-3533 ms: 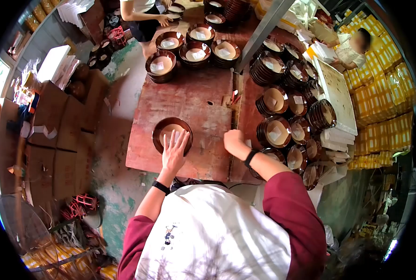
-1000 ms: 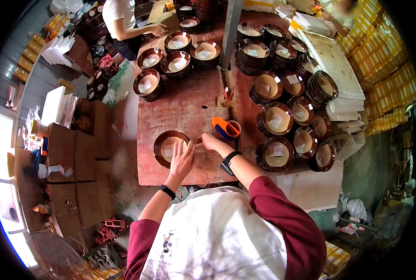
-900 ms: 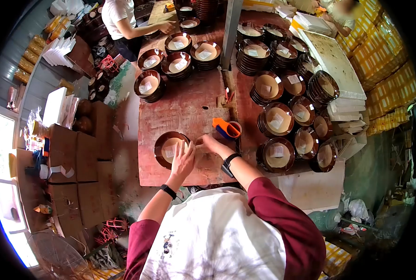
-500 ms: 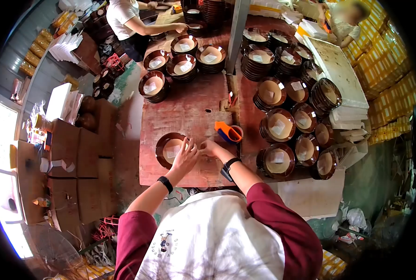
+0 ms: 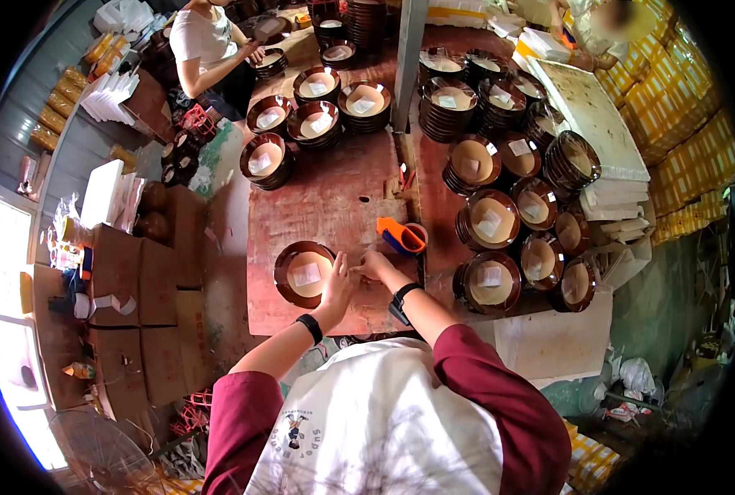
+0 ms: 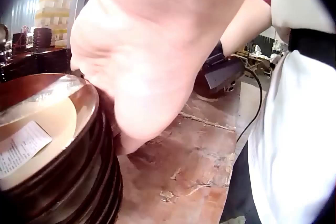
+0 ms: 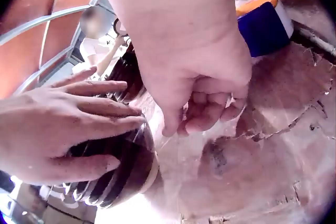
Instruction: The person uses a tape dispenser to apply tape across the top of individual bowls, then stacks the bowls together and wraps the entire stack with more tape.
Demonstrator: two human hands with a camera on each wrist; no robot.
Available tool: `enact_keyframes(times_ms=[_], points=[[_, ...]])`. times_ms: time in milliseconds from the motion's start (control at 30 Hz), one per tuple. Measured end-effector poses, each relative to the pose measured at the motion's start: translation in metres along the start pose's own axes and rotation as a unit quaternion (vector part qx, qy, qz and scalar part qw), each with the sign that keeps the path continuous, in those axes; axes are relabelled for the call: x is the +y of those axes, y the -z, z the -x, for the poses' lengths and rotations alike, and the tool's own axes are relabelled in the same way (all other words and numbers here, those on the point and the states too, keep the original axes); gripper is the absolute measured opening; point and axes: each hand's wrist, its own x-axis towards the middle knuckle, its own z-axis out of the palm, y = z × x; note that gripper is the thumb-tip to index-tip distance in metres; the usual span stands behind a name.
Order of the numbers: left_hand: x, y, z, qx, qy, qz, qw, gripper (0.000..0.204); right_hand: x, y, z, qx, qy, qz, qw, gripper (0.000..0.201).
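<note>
A stack of brown glazed bowls [image 5: 283, 276] with cream insides stands on the table's near part. A white printed paper [image 5: 307, 274] lies inside the top one. Across its rim runs a clear, shiny strip [image 6: 47, 98], seen in the left wrist view. My left hand [image 5: 340, 285] lies along the right side of the stack, fingers spread and nearly straight against the bowls in the right wrist view. Just right of it, my right hand [image 7: 194, 66] has its fingers curled, close over the wood; nothing shows between them. An orange and blue tape dispenser [image 5: 402, 237] sits beyond the right hand.
More bowl stacks [image 5: 487, 280] crowd the right table, and others [image 5: 314, 124] stand at the far end. A metal post [image 5: 408, 62] rises between. Another person [image 5: 198, 45] handles bowls far left; a second person [image 5: 607, 49] is far right. Cartons [image 5: 148, 280] stand left.
My left hand has moved from over the top bowl to the stack's right side. My right hand came in beside it. The tape dispenser now lies where my right hand was.
</note>
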Motion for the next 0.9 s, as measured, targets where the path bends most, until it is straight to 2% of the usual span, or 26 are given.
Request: enact_keyframes(times_ms=[100, 200, 300, 500, 700, 900], points=[[0.007, 0.004, -0.003, -0.03, -0.012, -0.006, 0.999, 0.06, 0.004, -0.004, -0.003, 0.028, -0.002, 0.036, 0.999, 0.049], [0.014, 0.004, -0.005, -0.037, 0.003, -0.023, 0.999, 0.062, 0.005, -0.005, -0.002, 0.019, -0.034, 0.011, 0.999, 0.05], [0.016, 0.008, -0.003, -0.046, 0.013, -0.033, 0.998, 0.064, 0.007, -0.014, -0.005, 0.085, -0.03, 0.051, 0.995, 0.049], [0.02, 0.017, -0.012, -0.095, -0.024, -0.031, 0.995, 0.065, -0.005, -0.032, -0.009, 0.137, -0.067, 0.074, 0.985, 0.048], [0.031, 0.014, -0.02, -0.115, -0.042, -0.031, 0.992, 0.062, -0.005, -0.038, -0.009, 0.118, -0.058, 0.048, 0.99, 0.047], [0.045, 0.005, -0.044, -0.147, -0.052, -0.042, 0.987, 0.06, -0.004, -0.027, 0.008, 0.173, 0.005, -0.026, 0.985, 0.045]])
